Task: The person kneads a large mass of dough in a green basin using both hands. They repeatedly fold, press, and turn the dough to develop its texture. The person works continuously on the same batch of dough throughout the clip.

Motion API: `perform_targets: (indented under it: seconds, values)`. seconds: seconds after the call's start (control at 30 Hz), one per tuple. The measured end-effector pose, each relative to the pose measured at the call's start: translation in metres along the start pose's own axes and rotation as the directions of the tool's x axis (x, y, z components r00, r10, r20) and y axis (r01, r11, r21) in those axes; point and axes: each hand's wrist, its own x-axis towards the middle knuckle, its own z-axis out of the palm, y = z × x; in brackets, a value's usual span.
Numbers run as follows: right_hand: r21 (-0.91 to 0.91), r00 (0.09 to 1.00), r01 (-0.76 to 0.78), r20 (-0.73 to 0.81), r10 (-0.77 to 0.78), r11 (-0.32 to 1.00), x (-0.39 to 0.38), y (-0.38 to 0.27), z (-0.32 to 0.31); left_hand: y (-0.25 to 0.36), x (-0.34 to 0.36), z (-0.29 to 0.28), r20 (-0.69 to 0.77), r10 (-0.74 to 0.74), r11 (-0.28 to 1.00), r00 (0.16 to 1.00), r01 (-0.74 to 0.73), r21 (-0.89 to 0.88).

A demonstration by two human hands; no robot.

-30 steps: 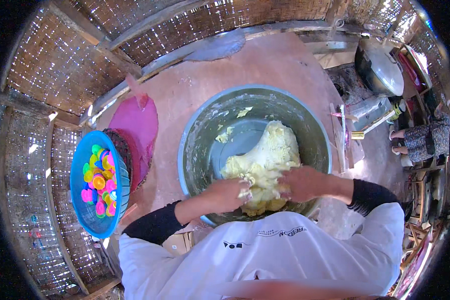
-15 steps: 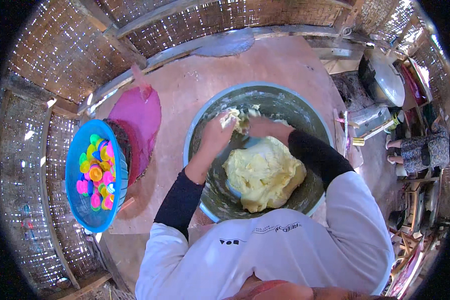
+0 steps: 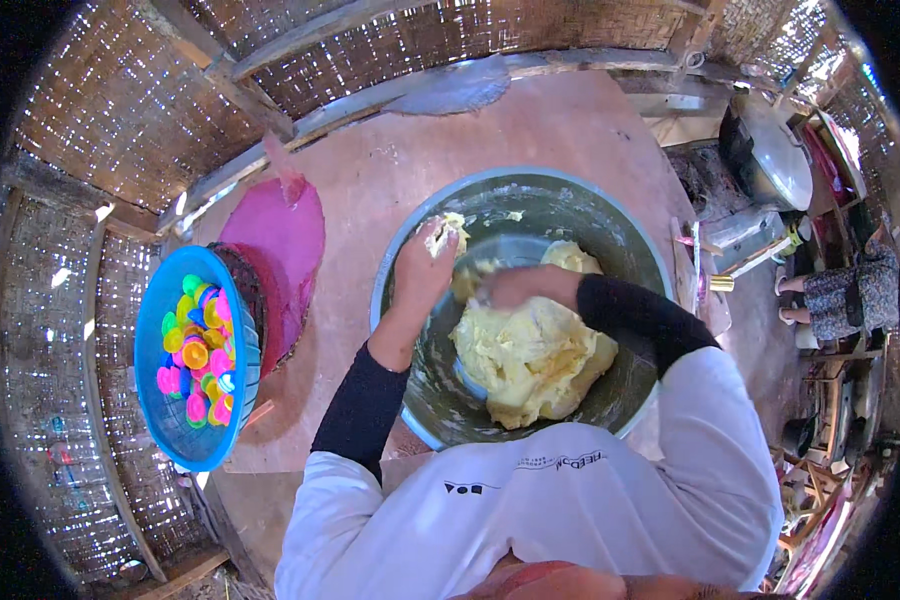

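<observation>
A large basin (image 3: 648, 262) holds a big lump of pale yellow dough (image 3: 535, 375), with more dough toward its back and smears on the wall. My left hand (image 3: 428, 258) is at the basin's left side, its curled fingers closed on some crumbly, sticky dough. My right hand (image 3: 520, 287) reaches across from the right over the top of the main lump. It is blurred by motion, so its fingers cannot be made out.
A blue plastic basket (image 3: 153, 380) of bright, colorful small cups stands at left, beside a pink board (image 3: 270, 220). A pot (image 3: 780, 165) and sooty stove sit at back right. Another person (image 3: 840, 305) stands at far right. Woven walls surround the worktop (image 3: 530, 120).
Both hands have left the near part of the dough and risen toward the basin's back. Over the last half second, my right hand has dropped slightly back over the main lump.
</observation>
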Motion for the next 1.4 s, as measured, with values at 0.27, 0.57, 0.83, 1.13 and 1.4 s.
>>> perform_targets:
  seconds: [0.27,0.57,0.83,1.13,1.4]
  values:
    - [0.148,0.901,-0.363,-0.198,0.387,0.920,-0.055,0.009,-0.023,-0.012,-0.007,0.041,0.321,-0.079,0.995,0.944,0.094,-0.030]
    - [-0.060,0.925,-0.357,-0.162,0.344,0.932,-0.076,-0.079,-0.002,-0.081,-0.031,0.094,0.800,-0.359,0.758,0.480,0.650,-0.050]
    - [0.183,0.966,-0.233,-0.068,0.249,0.955,-0.196,-0.106,0.014,0.065,-0.101,0.015,0.893,-0.264,0.964,0.365,0.079,0.253]
    - [-0.333,0.949,-0.315,-0.133,0.286,0.889,-0.126,-0.048,0.004,0.041,-0.081,0.050,0.691,-0.254,0.870,0.676,-0.152,0.469]
    - [-0.245,0.911,-0.379,-0.265,0.314,0.892,-0.021,0.046,-0.019,-0.047,-0.030,0.106,0.323,-0.478,0.868,0.817,0.383,0.317]
